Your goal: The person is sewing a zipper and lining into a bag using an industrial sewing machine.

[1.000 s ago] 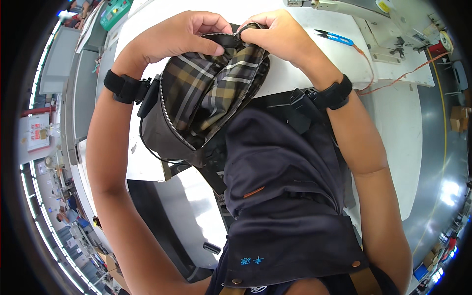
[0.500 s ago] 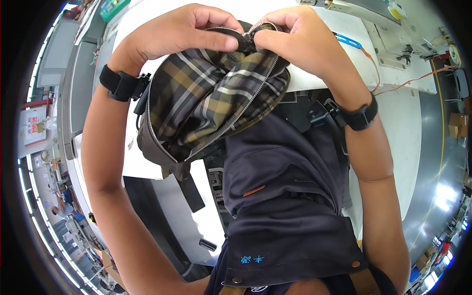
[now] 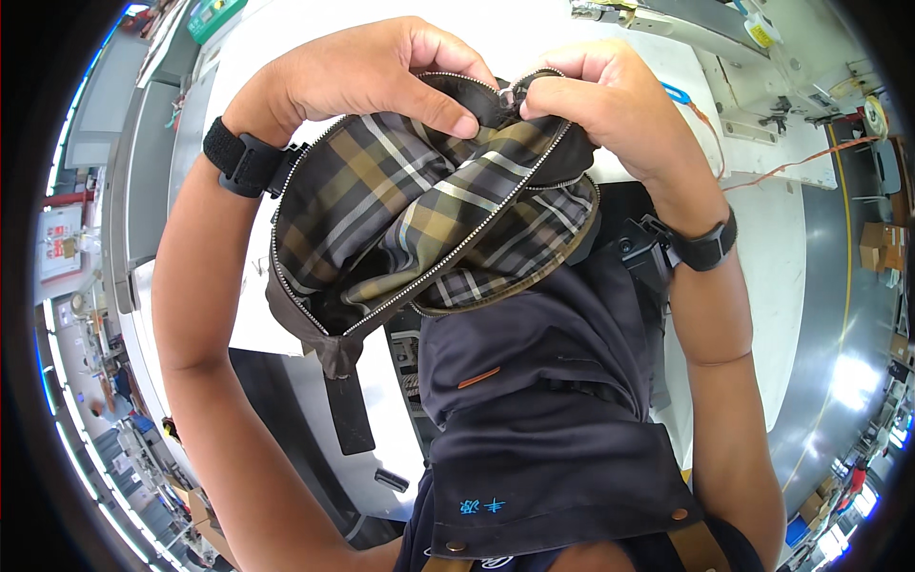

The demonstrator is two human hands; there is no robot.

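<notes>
A dark bag (image 3: 419, 214) with a plaid lining hangs unzipped between my hands, above the near edge of the white table. At its far end, my left hand (image 3: 367, 81) pinches the zipped rim between thumb and fingers. Opposite it, my right hand (image 3: 610, 105) grips the rim just right of the zipper slider (image 3: 508, 96), its fingertips partly hidden by the fabric. A second zipped opening (image 3: 519, 238) on the bag's right side gapes and shows the same plaid. From the near left corner dangles a short dark strap (image 3: 349, 415).
Beyond the bag spreads the white tabletop (image 3: 295, 33). A blue-handled tool (image 3: 677, 92) lies behind my right hand, near an orange cord (image 3: 796, 167). Metal machine parts (image 3: 658, 24) stand at the far right. My dark apron (image 3: 553, 448) is below the bag.
Both hands and the bag have come a little nearer to me and rightward. The bag has tilted, so the second opening on its right shows more lining.
</notes>
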